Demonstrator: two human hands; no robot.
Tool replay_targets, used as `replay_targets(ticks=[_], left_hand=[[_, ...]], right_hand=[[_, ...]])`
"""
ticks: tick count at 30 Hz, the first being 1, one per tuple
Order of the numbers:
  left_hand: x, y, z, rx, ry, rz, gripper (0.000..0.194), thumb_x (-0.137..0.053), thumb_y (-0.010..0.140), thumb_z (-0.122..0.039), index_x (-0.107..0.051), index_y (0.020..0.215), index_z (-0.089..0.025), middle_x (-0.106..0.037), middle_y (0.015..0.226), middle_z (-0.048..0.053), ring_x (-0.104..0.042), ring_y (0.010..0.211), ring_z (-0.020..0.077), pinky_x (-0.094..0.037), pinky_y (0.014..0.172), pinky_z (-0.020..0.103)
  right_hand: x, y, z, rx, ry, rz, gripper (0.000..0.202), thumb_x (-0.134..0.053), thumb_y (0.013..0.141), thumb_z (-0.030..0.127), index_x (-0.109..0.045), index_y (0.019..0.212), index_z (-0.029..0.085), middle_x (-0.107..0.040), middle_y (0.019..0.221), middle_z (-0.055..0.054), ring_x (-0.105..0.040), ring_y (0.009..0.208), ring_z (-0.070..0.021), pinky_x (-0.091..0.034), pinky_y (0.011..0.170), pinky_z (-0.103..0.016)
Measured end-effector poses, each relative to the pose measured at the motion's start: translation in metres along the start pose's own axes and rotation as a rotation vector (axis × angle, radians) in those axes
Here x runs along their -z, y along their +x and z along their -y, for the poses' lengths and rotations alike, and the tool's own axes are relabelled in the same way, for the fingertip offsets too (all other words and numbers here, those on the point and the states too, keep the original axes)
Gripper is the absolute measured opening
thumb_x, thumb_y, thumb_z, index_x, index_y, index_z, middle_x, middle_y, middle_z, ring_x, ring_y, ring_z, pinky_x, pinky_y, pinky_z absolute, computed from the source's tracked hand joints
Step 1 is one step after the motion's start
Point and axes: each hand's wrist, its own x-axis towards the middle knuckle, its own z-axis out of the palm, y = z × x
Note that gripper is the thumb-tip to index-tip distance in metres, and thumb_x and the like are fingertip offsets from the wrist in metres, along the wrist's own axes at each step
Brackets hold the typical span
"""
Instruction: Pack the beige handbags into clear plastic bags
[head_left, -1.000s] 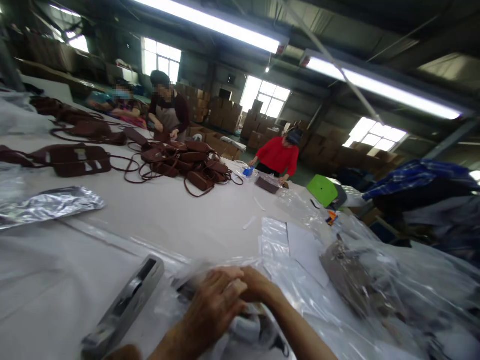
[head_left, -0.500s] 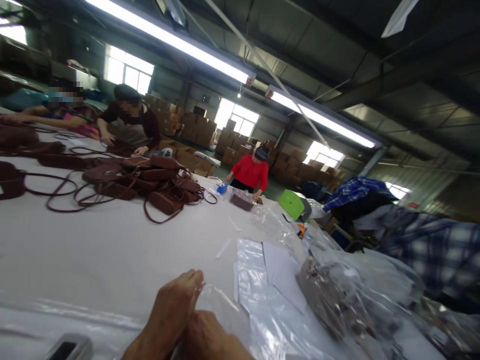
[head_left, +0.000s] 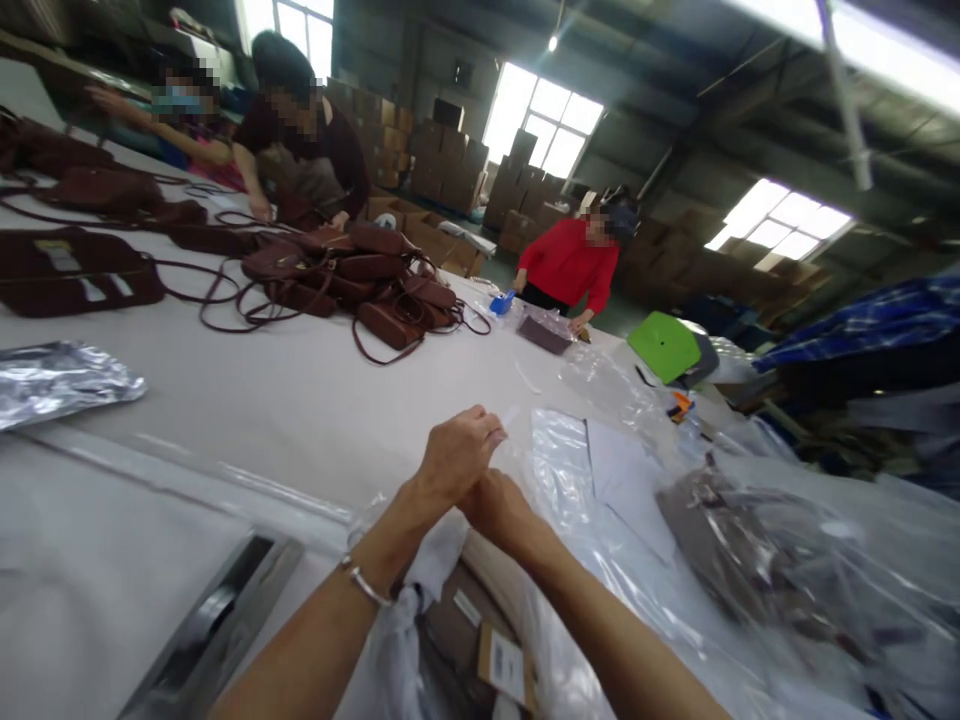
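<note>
In the head view, my left hand (head_left: 459, 452) is closed, its fingers pinching the far edge of a clear plastic bag (head_left: 559, 640). Just below and to the right, my right hand (head_left: 495, 502) is also closed on the bag, touching the left one. Under my forearms lies a taupe handbag (head_left: 454, 625) with a brown-and-white label tag (head_left: 504, 665), partly covered by the clear plastic and white wrapping (head_left: 439, 550). My left wrist hides part of the wrapping.
Brown handbags (head_left: 390, 300) with long straps are heaped across the white table (head_left: 315, 400). A silvery packet (head_left: 64, 382) lies left, a metal bar (head_left: 217, 620) nearer. Flat plastic bags (head_left: 559, 460) and a wrapped taupe bag (head_left: 720, 540) lie right. A co-worker in red (head_left: 570, 262) stands opposite.
The view has tipped downward, bringing the taupe handbag below my forearms and the silvery packet into sight. Both hands stay together on the plastic.
</note>
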Motion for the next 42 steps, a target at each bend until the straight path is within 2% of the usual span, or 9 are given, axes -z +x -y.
replay_targets(ticks=[8, 12, 17, 23, 28, 31, 34, 38, 42], left_hand=[[-0.002, 0.0, -0.004, -0.102, -0.018, 0.111, 0.015, -0.056, 0.097, -0.024, -0.067, 0.107, -0.023, -0.07, 0.106, 0.001, -0.067, 0.096, 0.0202, -0.051, 0.083, 0.032], [0.002, -0.039, -0.001, -0.211, -0.125, 0.017, 0.035, -0.064, 0.09, -0.015, -0.058, 0.124, -0.023, -0.067, 0.119, 0.002, -0.062, 0.11, 0.0202, -0.048, 0.096, 0.035], [-0.02, -0.076, -0.006, -0.184, -0.145, -0.148, 0.009, -0.054, 0.098, -0.018, -0.063, 0.098, -0.02, -0.069, 0.096, 0.001, -0.064, 0.093, 0.0199, -0.047, 0.086, 0.036], [-0.043, -0.084, -0.013, -0.208, -0.073, -0.188, 0.021, -0.046, 0.101, -0.02, -0.062, 0.087, -0.019, -0.067, 0.083, 0.002, -0.063, 0.08, 0.0207, -0.046, 0.076, 0.035], [-0.037, -0.091, -0.01, -0.181, -0.105, -0.153, 0.019, -0.048, 0.101, -0.022, -0.062, 0.09, -0.02, -0.069, 0.085, 0.001, -0.065, 0.081, 0.0192, -0.046, 0.076, 0.033], [-0.036, -0.095, -0.01, -0.18, -0.134, -0.141, 0.018, -0.047, 0.101, -0.022, -0.062, 0.09, -0.02, -0.069, 0.084, 0.0, -0.066, 0.08, 0.0187, -0.047, 0.076, 0.033], [-0.032, -0.097, -0.006, -0.181, -0.114, -0.189, 0.015, -0.049, 0.1, -0.022, -0.063, 0.095, -0.021, -0.07, 0.091, 0.002, -0.066, 0.087, 0.0199, -0.049, 0.082, 0.034], [-0.015, -0.101, 0.016, -0.054, 0.105, -0.284, 0.029, -0.061, 0.092, -0.019, -0.059, 0.12, -0.019, -0.062, 0.129, 0.012, -0.054, 0.125, 0.0291, -0.043, 0.106, 0.044], [0.004, -0.109, 0.044, 0.284, 0.279, -0.074, 0.04, -0.063, 0.089, -0.022, -0.055, 0.128, -0.015, -0.061, 0.13, 0.016, -0.058, 0.121, 0.0337, -0.049, 0.098, 0.046]], right_hand=[[-0.003, -0.001, -0.032, -0.036, 0.257, 0.1, 0.023, -0.049, 0.09, 0.016, -0.071, 0.099, 0.016, -0.074, 0.104, -0.007, -0.065, 0.094, -0.0179, -0.049, 0.084, -0.027], [0.028, -0.042, -0.047, -0.165, 0.358, 0.073, 0.018, -0.06, 0.084, 0.025, -0.068, 0.099, 0.017, -0.072, 0.093, -0.005, -0.064, 0.082, -0.0167, -0.048, 0.072, -0.027], [0.037, -0.098, -0.037, -0.111, 0.323, 0.354, 0.032, -0.073, 0.065, 0.021, -0.071, 0.097, 0.021, -0.071, 0.089, 0.0, -0.061, 0.077, -0.0151, -0.043, 0.067, -0.024], [0.012, -0.112, -0.041, -0.151, 0.242, 0.153, 0.018, -0.064, 0.074, 0.02, -0.071, 0.091, 0.02, -0.071, 0.081, -0.001, -0.06, 0.072, -0.0146, -0.04, 0.065, -0.025], [0.015, -0.106, -0.065, -0.477, 0.481, 0.068, 0.05, -0.077, 0.073, 0.037, -0.058, 0.114, 0.017, -0.071, 0.089, -0.004, -0.064, 0.066, -0.0155, -0.047, 0.056, -0.024], [0.016, -0.095, -0.067, -0.555, 0.27, 0.059, 0.046, -0.061, 0.087, 0.05, -0.056, 0.114, 0.013, -0.072, 0.087, -0.011, -0.066, 0.061, -0.0196, -0.049, 0.054, -0.029], [0.022, -0.09, -0.064, -0.496, 0.031, 0.032, 0.046, -0.046, 0.095, 0.055, -0.065, 0.097, 0.012, -0.072, 0.092, -0.018, -0.07, 0.089, -0.0295, -0.05, 0.076, -0.037], [0.051, -0.116, -0.063, -0.367, 0.093, 0.145, 0.051, -0.039, 0.097, 0.056, -0.07, 0.099, 0.016, -0.073, 0.099, -0.016, -0.068, 0.096, -0.0311, -0.048, 0.082, -0.041], [0.088, -0.168, -0.067, -0.165, 0.304, 0.368, 0.049, -0.056, 0.087, 0.063, -0.068, 0.118, 0.026, -0.071, 0.117, -0.008, -0.065, 0.11, -0.0272, -0.047, 0.098, -0.039]])
